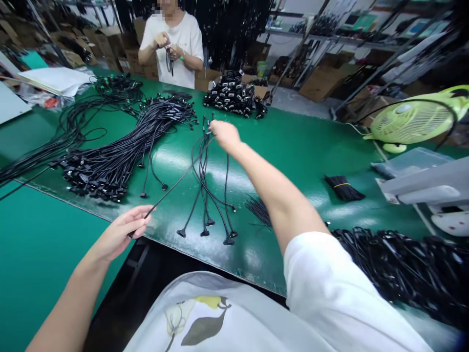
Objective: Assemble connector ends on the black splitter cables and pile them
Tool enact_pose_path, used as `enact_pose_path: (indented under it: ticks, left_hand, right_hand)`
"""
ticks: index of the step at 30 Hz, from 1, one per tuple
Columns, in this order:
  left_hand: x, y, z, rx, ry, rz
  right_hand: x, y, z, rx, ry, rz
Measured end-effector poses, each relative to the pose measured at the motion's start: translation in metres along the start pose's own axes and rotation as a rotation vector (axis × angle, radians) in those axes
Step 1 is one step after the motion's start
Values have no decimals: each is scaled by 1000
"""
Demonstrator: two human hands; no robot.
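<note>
A black cable [176, 183] runs taut between my two hands above the green table. My left hand [126, 230], near the table's front edge, is closed on its lower end. My right hand [224, 134] reaches far out over the table and pinches the other end. Just below the right hand lie several loose black cables [205, 186], their connectors toward me. To the left is a large bundle of black cables [135, 142] with connectors at both ends. Thin black ties [258, 210] lie partly hidden behind my right forearm.
A pile of coiled cables [232, 95] sits at the table's far edge, near a person in a white shirt [176, 41]. At right are a banded bundle of ties [343, 188], a green fan [414, 120] and heaped black cables [403, 259]. Longer cables [69, 127] trail off left.
</note>
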State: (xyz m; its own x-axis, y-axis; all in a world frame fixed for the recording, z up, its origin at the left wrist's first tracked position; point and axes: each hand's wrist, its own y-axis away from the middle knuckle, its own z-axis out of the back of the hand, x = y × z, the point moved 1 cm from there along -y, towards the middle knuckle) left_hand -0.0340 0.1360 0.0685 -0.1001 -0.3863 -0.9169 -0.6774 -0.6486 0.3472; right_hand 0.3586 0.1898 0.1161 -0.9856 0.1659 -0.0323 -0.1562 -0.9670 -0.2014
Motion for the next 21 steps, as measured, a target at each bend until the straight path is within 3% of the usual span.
enact_pose_path:
  ticks: [2, 5, 8, 10, 11, 14, 16, 19, 21]
  left_hand:
    - [6, 9, 17, 36, 111, 71]
    - [7, 10, 28, -43, 331, -77]
    - [-4, -5, 16, -297, 244, -359]
    - [-11, -21, -7, -408, -47, -534]
    - [-12, -29, -23, -406, -227, -611]
    - [-8, -45, -78, -177, -697, -774]
    - [-2, -49, -108, 0, -842, -767]
    - [3, -49, -129, 210, -741, -551]
    - [1, -47, -128, 381, -448, -345]
  right_hand:
    - [-41, 2, 17, -56, 88, -115]
    - [-64, 31, 29, -27, 160, -98]
    - [-33, 82, 31, 52, 207, 2]
    - [8, 123, 35, 108, 189, 118]
    - [30, 144, 38, 146, 137, 232]
    - [75, 189, 55, 137, 12, 404]
    - [78, 202, 66, 88, 8, 367]
    - [47, 207, 73, 36, 34, 231]
    - [17, 212, 69, 7, 25, 133]
